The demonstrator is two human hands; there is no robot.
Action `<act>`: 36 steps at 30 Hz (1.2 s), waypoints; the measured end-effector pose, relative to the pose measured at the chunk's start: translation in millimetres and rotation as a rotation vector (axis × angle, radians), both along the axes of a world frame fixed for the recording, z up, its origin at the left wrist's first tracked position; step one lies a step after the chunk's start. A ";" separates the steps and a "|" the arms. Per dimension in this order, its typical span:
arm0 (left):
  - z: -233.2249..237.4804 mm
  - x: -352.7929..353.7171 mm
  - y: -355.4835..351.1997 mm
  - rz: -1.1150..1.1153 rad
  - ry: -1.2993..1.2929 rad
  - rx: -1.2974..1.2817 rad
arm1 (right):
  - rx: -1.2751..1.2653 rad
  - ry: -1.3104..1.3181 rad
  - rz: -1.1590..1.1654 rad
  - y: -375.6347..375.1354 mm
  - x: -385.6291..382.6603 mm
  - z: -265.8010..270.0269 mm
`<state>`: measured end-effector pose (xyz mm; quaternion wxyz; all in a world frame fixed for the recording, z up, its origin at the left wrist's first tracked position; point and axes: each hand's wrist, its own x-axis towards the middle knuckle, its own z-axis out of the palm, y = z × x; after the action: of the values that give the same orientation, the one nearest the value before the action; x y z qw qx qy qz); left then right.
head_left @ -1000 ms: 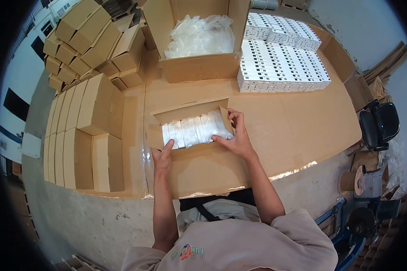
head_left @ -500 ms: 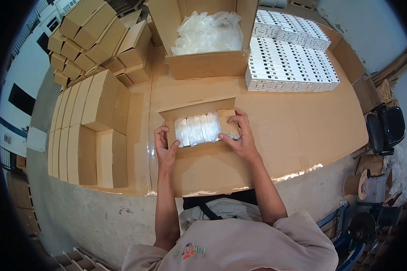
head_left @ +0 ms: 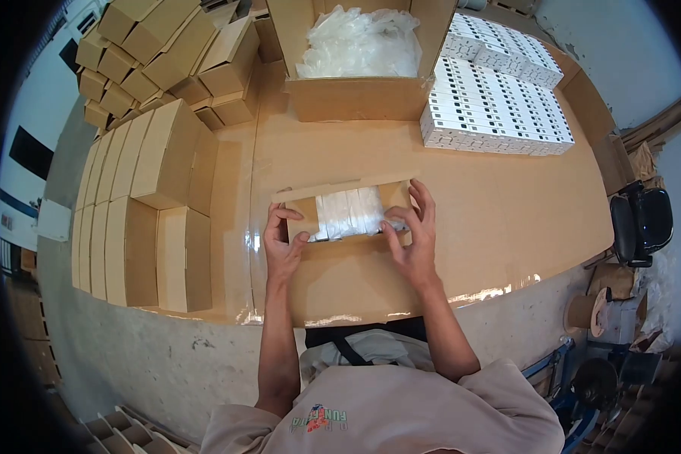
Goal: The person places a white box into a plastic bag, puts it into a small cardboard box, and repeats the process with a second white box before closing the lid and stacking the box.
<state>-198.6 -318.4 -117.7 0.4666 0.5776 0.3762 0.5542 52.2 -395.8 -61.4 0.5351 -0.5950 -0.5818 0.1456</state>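
A small open cardboard box (head_left: 304, 206) lies on the table in front of me, its long flap (head_left: 344, 186) standing up at the back. Inside is a row of several white packets in clear plastic (head_left: 348, 213), with bare box floor showing on the left. My left hand (head_left: 283, 246) grips the box's left end, fingers bent over the rim and thumb at the front corner. At the right end, my right hand (head_left: 415, 240) holds the box, with its thumb and a bent finger close to the last packet. Fingertips of this hand are partly hidden.
Cardboard boxes (head_left: 159, 155) stand stacked on the left, with more piled behind (head_left: 147, 57). A large carton (head_left: 363, 101) of clear plastic bags (head_left: 359, 45) is at the back. White printed boxes (head_left: 499, 106) fill the back right. A black chair (head_left: 643, 219) stands beyond the table's right edge.
The packets sit farther right within the box, leaving a gap at its left end. My left fingers have curled in over the rim. The whole view has shifted slightly.
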 end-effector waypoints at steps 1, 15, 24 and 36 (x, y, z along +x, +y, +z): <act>2.4 1.4 0.5 -0.003 -0.012 0.011 | 0.051 -0.025 0.005 -3.2 -2.4 -3.5; -3.0 8.6 1.0 0.081 -0.047 0.174 | 0.051 -0.017 -0.020 -31.0 -11.5 -16.5; 10.0 10.2 -9.6 -0.010 -0.063 0.142 | -0.017 -0.119 -0.050 -35.1 -22.7 -5.7; 11.2 4.9 -13.8 -0.082 -0.086 0.068 | 0.128 0.384 -0.160 -29.1 -13.8 -2.9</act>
<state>-193.7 -332.2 -106.5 0.4846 0.5838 0.3129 0.5713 38.4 -424.9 -64.3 0.6827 -0.5655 -0.4278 0.1761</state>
